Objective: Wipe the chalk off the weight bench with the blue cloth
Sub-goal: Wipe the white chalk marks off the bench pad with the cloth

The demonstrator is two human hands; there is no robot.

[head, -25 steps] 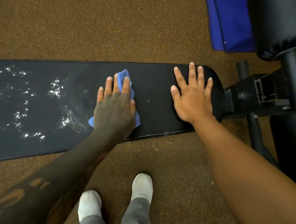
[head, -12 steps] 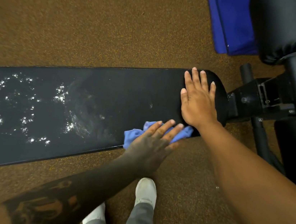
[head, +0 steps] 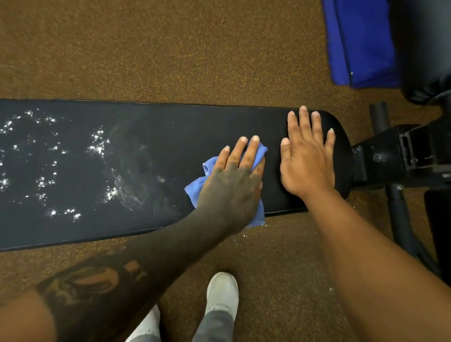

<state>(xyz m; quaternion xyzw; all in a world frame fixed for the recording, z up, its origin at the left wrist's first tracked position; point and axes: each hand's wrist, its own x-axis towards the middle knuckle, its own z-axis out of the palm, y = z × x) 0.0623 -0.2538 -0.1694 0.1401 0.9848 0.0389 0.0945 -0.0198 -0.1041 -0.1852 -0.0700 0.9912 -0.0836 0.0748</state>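
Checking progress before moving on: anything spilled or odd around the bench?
White chalk speckles the left part of the weight bench, beyond the blue cloth under the left hand. A few white crumbs lie on the floor nearby.

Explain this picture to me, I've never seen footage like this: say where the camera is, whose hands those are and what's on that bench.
There is no machine here. One camera, worn on a person's head, looks down at their own two hands. The left hand presses a crumpled blue cloth flat onto the long black padded weight bench. The right hand rests flat on the bench's rounded end and holds nothing. White chalk specks dot the stretch of bench left of the cloth.
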